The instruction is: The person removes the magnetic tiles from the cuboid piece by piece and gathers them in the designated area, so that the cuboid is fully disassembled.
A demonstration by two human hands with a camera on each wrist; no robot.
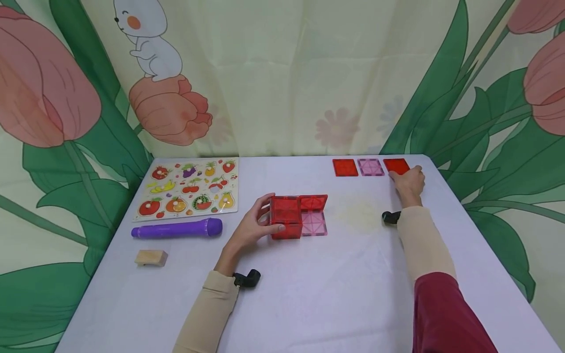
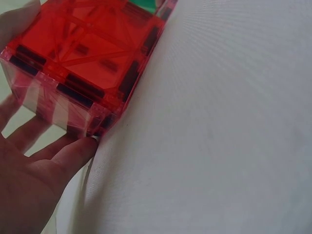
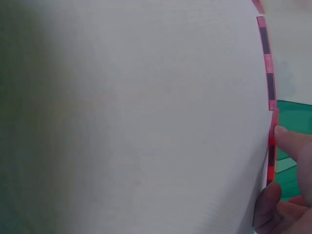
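Note:
My left hand [image 1: 251,226] grips a see-through red cube of magnetic tiles [image 1: 286,218], thumb across its near face and fingers along its left side. In the left wrist view the fingers lie against the cube's [image 2: 90,53] pinkish side wall. To its right a pink tile [image 1: 314,224] lies flat, with a red tile [image 1: 313,202] leaning up behind it. At the table's far right, my right hand [image 1: 409,185] pinches a red square tile [image 1: 396,165] between thumb and fingers; the right wrist view shows this tile [image 3: 272,161] edge-on, at the tabletop.
Left of the gripped tile lie a pink tile [image 1: 371,167] and another red tile [image 1: 345,167]. On the left side are a fruit puzzle board [image 1: 207,195], a purple microphone-like stick [image 1: 176,229] and a wooden block [image 1: 151,257]. A printed curtain [image 1: 273,98] hangs behind the white table [image 1: 335,304].

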